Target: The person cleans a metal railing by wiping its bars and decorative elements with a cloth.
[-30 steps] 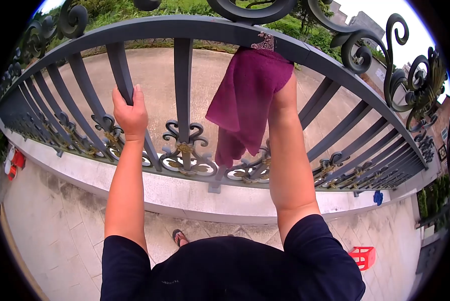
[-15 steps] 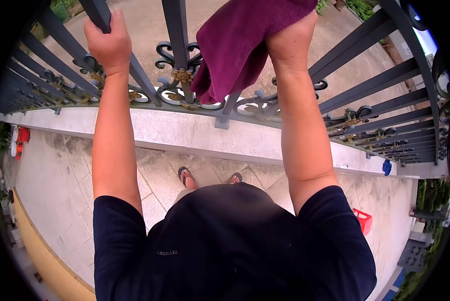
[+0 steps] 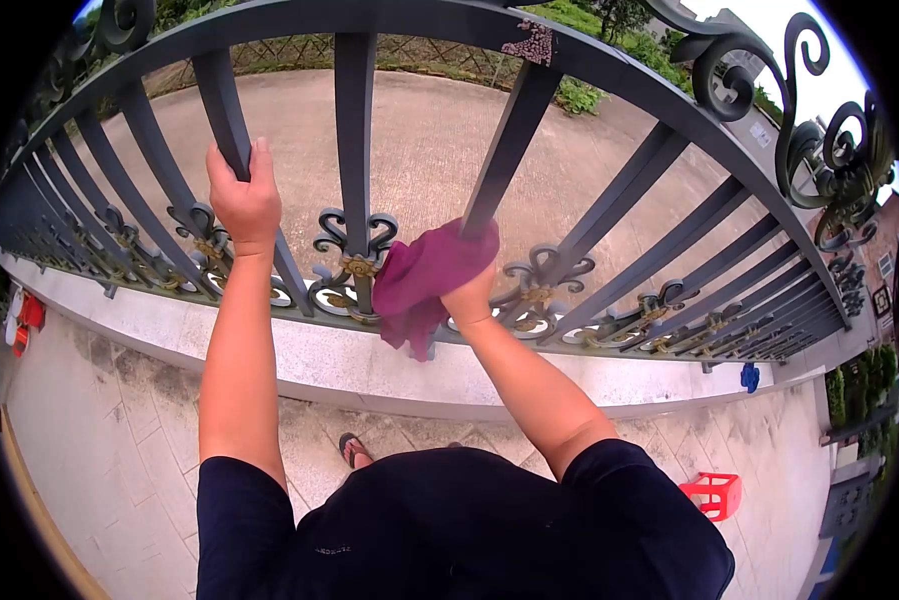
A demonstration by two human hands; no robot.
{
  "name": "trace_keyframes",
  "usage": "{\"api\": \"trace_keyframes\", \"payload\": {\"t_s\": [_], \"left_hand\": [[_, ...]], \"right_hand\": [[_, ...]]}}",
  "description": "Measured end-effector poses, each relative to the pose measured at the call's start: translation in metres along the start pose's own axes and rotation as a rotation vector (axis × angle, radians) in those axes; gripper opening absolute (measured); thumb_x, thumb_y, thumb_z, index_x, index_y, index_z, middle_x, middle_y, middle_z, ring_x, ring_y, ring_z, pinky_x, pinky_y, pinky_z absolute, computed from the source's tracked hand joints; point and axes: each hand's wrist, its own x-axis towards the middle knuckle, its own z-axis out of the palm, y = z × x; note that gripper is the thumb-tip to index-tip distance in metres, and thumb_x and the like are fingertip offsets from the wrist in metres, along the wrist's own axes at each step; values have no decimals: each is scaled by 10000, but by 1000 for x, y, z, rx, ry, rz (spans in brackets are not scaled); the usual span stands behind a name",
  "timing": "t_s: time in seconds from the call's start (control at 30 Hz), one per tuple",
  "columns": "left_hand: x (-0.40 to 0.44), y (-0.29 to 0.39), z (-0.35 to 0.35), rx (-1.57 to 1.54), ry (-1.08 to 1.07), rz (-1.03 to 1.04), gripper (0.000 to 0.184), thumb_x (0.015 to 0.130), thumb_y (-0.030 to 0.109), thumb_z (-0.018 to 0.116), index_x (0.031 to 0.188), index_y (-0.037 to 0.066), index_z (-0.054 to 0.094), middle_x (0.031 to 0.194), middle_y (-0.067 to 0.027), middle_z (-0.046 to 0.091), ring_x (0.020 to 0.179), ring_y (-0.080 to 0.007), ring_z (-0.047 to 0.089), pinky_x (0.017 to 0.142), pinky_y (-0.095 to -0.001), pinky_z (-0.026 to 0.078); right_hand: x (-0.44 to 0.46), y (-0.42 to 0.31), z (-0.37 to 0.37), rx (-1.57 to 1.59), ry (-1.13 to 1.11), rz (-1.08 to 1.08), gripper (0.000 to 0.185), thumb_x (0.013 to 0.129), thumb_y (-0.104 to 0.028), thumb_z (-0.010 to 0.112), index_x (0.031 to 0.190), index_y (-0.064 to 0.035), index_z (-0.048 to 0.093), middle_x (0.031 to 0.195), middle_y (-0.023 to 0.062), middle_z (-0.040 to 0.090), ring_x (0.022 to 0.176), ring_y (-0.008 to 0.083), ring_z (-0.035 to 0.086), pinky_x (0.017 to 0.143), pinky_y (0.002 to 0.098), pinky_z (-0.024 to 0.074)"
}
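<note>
My left hand (image 3: 246, 203) is wrapped round an upright bar (image 3: 222, 110) of a dark grey metal fence, left of the middle. A purple cloth (image 3: 431, 277) is in my right hand (image 3: 472, 297), folded around the lower part of another bar (image 3: 514, 140). Most of my right fingers are hidden behind the cloth. Its loose end hangs down past the scrollwork near the bottom rail. Beside it, a curled ornament with a gold flower (image 3: 360, 266) sits on the neighbouring bar.
The fence's top rail (image 3: 269, 22) curves overhead, with a patch of worn paint above the wrapped bar. A pale ledge (image 3: 369, 378) runs beneath the fence. On the paving stand a red stool (image 3: 714, 495) and, far left, red and white items (image 3: 27, 312). A blue object (image 3: 749, 377) is by the ledge.
My right hand has moved down and left with the cloth, from high up to the bar's lower part. My left hand stays on its bar. The view has tilted up, showing the top rail.
</note>
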Motion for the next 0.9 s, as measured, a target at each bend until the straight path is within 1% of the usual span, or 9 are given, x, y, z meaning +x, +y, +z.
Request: {"api": "trace_keyframes", "payload": {"t_s": [0.07,0.13,0.3,0.53,0.63,0.73,0.77,0.83,0.9], "left_hand": [[0,6,-2,3,-8,-15,252,985,213,706,1077,4,598,853,-77,680,734,-190,657,689,-326,521],[-1,7,-2,8,10,-17,297,983,217,706,1134,-14,597,909,-114,702,788,-235,684,732,-351,539],[1,7,-5,-15,-32,-34,338,986,217,700,1193,-27,591,951,-146,714,815,-272,697,753,-364,547],[-1,6,-3,-16,3,-18,346,986,206,699,1213,-27,583,941,-150,705,804,-266,691,745,-357,543],[-2,5,-5,-25,-35,-52,359,977,175,699,1260,-7,576,943,-135,709,812,-262,701,757,-362,549],[-2,3,-4,-45,-24,-45,347,994,217,698,1201,-36,585,924,-132,694,790,-224,666,740,-340,533],[-1,3,-3,-46,-11,-37,339,994,217,698,1196,-32,589,918,-124,691,793,-219,666,741,-338,531],[-2,5,-1,-43,9,-22,323,995,217,698,1184,-24,596,905,-107,687,798,-208,664,744,-332,526],[-5,5,-7,-66,-82,-147,359,988,184,698,1253,-26,577,1037,-125,677,932,-223,657,838,-340,515]], "right_hand": [[-23,14,6,306,-8,248,341,832,-82,813,1117,-22,636,997,62,664,911,204,657,857,348,531],[-34,32,3,-154,-46,19,260,857,-106,797,1028,-35,614,902,51,657,841,171,631,799,329,524],[-9,-12,0,222,-19,457,301,856,-52,786,1085,-51,591,985,19,645,909,133,631,830,309,523],[131,-99,-28,298,-86,5,325,820,-72,837,1044,-12,608,946,28,678,858,123,622,791,303,525],[185,-116,-37,413,-193,-74,387,833,-24,792,1190,1,646,1089,76,703,961,149,665,877,323,547],[198,-99,-34,566,-292,19,382,823,-20,795,1180,0,659,1066,72,712,939,154,674,880,330,555],[195,-100,-26,514,-176,-119,324,825,-14,773,1136,2,681,1010,72,728,903,160,683,850,324,556],[195,-107,-26,435,-140,-111,284,841,-46,743,1115,14,696,1012,83,743,915,181,689,858,327,549],[187,-106,-22,315,-57,-171,230,847,-65,695,1050,42,702,971,124,756,894,208,699,818,336,545]]}}
